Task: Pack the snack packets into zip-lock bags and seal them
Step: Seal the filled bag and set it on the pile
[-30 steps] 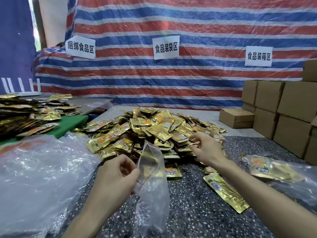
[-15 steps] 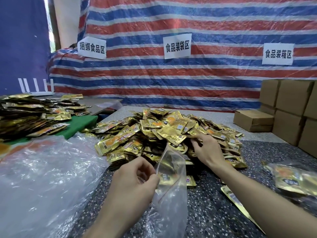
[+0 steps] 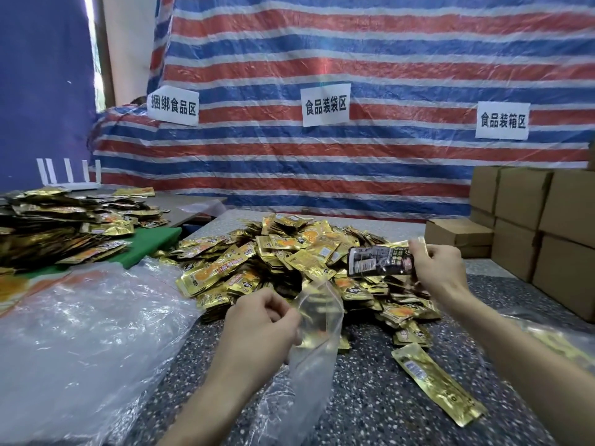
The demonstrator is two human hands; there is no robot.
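A big heap of gold snack packets (image 3: pixel 289 262) lies on the speckled table (image 3: pixel 370 397) ahead of me. My left hand (image 3: pixel 260 323) pinches the rim of a clear zip-lock bag (image 3: pixel 317 342), which hangs with its mouth up. My right hand (image 3: pixel 441 268) grips a snack packet (image 3: pixel 380 260) by one end, lifted above the heap's right side with its dark printed back facing me. One long gold packet (image 3: pixel 438 384) lies alone on the table near my right forearm.
Crumpled clear plastic sheeting (image 3: pixel 80 342) covers the left of the table. A second pile of gold packets (image 3: pixel 58 226) sits on a green board at far left. Cardboard boxes (image 3: pixel 531 233) are stacked at the right. A filled clear bag (image 3: pixel 560 342) lies at the right edge.
My right hand has lifted a packet out of the heap and raised it to the right. My left hand kept holding the bag. The camera has tilted upward.
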